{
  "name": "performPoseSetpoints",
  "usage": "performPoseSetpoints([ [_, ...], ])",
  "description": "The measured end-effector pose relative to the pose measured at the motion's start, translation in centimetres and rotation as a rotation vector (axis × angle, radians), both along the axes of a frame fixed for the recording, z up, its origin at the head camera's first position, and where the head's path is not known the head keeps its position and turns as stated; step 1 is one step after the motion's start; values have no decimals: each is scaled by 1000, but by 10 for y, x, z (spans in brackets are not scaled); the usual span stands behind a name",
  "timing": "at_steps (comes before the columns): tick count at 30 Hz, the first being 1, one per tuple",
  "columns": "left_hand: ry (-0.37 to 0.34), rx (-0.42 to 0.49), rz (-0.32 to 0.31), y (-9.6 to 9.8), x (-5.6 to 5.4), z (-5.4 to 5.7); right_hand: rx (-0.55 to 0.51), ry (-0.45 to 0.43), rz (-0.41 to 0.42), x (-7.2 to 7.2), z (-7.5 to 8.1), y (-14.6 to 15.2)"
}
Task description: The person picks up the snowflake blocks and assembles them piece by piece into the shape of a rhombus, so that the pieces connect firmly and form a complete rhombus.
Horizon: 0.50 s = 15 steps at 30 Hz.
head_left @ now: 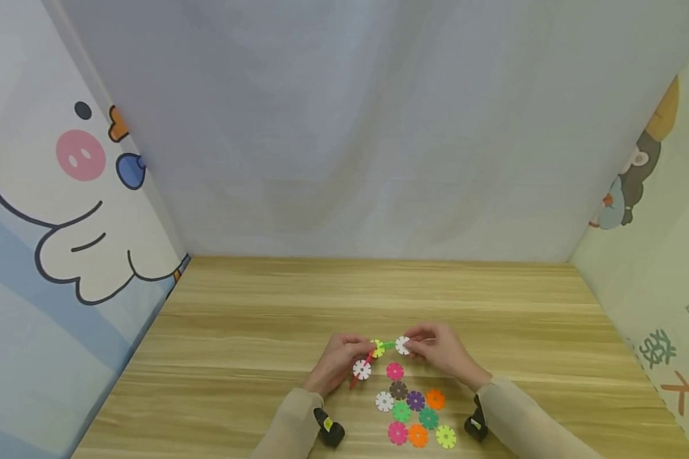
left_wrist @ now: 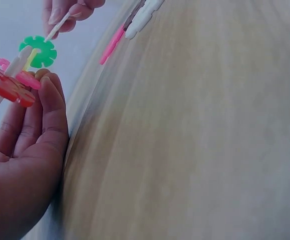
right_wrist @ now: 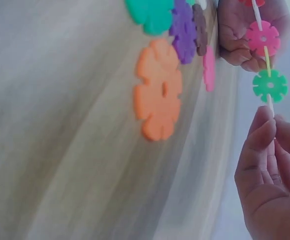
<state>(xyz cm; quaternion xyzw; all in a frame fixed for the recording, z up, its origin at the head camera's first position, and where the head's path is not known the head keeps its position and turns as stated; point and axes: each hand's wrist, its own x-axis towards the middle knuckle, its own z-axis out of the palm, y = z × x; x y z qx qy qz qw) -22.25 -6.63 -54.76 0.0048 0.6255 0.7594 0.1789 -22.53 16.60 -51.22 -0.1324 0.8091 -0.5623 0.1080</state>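
A chain of notched plastic snowflake discs stretches between my two hands above the table. My left hand (head_left: pixel 340 358) pinches it near the yellow disc (head_left: pixel 377 348); a pink disc (right_wrist: pixel 263 38), a white disc (head_left: pixel 362 369) and a red disc (left_wrist: pixel 16 92) hang on that side. On the other side a green disc (right_wrist: pixel 270 85) joins the yellow one to another white disc (head_left: pixel 402 345). That white disc sits edge-on between the thumb and fingertips of my right hand (head_left: pixel 443 352), slotted into the green one. My fingers hide part of the yellow disc.
Loose discs lie flat in a cluster on the wooden table (head_left: pixel 235 357) below my hands, among them an orange disc (head_left: pixel 436 400), a purple disc (head_left: pixel 416 401) and a brown disc (head_left: pixel 399 390). A pale curtain (head_left: pixel 344 140) stands behind the table, with printed panels on both sides.
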Motion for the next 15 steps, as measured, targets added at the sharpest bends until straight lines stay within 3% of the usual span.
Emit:
performPoseSetpoints([
  [15, 8, -31, 12, 0, 1, 2, 29, -6, 59, -4, 4, -3],
])
